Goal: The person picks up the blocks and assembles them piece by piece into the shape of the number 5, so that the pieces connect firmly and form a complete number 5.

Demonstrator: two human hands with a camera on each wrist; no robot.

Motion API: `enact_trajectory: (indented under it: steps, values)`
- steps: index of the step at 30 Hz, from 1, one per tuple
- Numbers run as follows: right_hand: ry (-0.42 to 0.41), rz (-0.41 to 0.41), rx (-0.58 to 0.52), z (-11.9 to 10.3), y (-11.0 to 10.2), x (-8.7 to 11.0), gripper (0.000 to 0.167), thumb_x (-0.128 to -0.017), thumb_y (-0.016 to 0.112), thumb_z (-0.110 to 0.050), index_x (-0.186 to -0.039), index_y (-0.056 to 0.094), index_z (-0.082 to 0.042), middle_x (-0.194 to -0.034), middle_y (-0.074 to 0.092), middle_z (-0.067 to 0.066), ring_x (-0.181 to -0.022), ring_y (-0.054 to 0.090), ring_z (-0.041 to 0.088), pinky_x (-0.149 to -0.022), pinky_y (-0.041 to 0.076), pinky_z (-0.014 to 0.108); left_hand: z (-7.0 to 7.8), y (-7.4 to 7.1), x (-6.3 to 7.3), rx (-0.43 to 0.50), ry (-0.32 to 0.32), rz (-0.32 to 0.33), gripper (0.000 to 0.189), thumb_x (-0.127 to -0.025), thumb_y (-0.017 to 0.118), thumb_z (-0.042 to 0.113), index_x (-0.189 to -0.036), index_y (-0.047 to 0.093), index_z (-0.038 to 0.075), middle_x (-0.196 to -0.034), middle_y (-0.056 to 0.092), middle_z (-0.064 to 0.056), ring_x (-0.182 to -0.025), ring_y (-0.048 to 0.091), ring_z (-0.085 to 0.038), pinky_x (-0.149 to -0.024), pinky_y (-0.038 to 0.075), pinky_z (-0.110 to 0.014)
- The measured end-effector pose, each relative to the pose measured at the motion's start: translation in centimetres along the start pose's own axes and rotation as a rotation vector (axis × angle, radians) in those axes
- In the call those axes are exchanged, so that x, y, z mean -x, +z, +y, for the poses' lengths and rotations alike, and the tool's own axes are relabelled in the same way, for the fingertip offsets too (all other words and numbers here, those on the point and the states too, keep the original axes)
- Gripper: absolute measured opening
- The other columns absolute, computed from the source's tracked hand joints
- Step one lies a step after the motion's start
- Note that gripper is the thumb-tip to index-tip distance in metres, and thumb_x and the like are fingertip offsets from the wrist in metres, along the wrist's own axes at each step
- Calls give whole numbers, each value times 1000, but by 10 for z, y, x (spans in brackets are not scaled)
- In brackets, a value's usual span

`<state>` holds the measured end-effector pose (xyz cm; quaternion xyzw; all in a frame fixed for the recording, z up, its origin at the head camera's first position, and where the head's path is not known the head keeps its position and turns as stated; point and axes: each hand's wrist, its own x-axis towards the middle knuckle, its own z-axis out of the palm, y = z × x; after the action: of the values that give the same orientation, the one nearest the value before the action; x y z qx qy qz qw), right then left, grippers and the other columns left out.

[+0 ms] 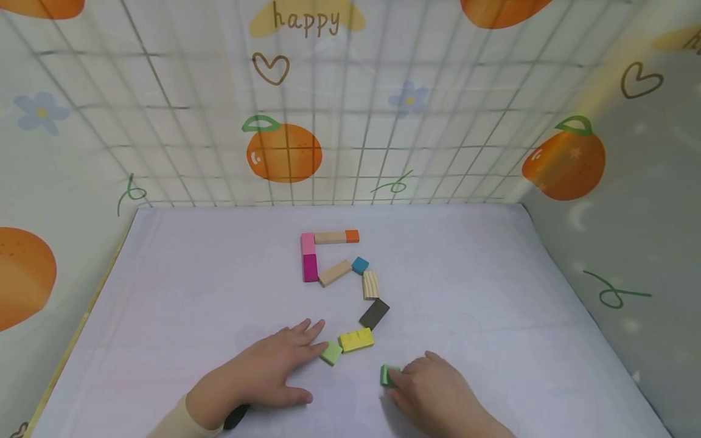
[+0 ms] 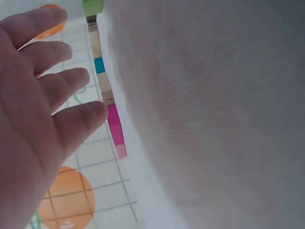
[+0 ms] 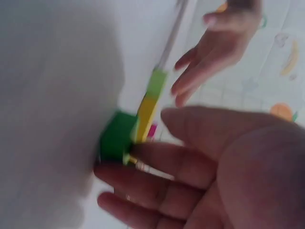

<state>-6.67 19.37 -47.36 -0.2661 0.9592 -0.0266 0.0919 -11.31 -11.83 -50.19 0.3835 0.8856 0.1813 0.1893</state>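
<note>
My left hand (image 1: 268,365) lies over the white surface with its fingers straight and spread. Its index fingertip is right at the edge of a light green block (image 1: 331,354). That block meets a yellow block (image 1: 356,340) at one corner. Farther right, my right hand (image 1: 432,389) touches a green block (image 1: 386,376) with its index finger. In the right wrist view the fingers reach out fairly straight beside this green block (image 3: 116,138), while the thumb stands apart from it. Part of the green block is hidden behind the fingers.
A curving line of blocks runs back from the yellow one: dark (image 1: 375,314), striped (image 1: 370,285), blue (image 1: 359,265), plain wood (image 1: 335,274), magenta (image 1: 310,268), pink (image 1: 308,243), plain wood (image 1: 330,238) and orange (image 1: 352,236). A patterned curtain (image 1: 339,109) hangs behind the white surface.
</note>
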Motion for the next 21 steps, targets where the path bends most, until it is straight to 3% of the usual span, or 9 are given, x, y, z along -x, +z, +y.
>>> enact_trajectory:
  steps: [4,8,15,17,21]
  values:
    - [-238,-96,-105,-18,1,-10,29,-93,71,-40,-115,77,-22,-84,71,-18,-75,55,-5,-81,55,26,-2,0,2,18,-38,-6,78,-88,67,62,-155,41,29,-169,20,2,-156,21,-27,-120,30,-56]
    - [-362,-148,-58,-42,4,-25,38,-96,66,-46,-128,70,-26,-89,68,-18,-80,54,-3,-87,54,26,-2,0,3,28,-104,0,87,-86,58,74,-157,38,27,-169,19,2,-157,20,-23,-120,31,-55]
    - [-349,-119,126,-78,16,-49,48,-90,70,-51,-132,66,-28,-81,63,-14,-67,48,2,-66,44,23,-4,3,5,29,-175,70,103,-83,51,84,-159,34,16,-169,18,-10,-157,19,-28,-121,30,-54]
    - [-333,-140,141,-84,17,-53,44,-91,70,-51,-127,68,-27,-80,64,-13,-63,47,3,-60,42,22,-7,5,6,27,-189,84,105,-82,52,83,-159,33,14,-169,19,-12,-156,19,-30,-121,29,-54]
    - [-271,-170,92,-82,13,-55,51,-92,69,-48,-138,61,-28,-77,63,-12,-58,44,2,-56,41,21,-13,5,7,9,-229,95,103,-82,60,78,-159,33,14,-169,20,-13,-157,18,-31,-121,30,-55]
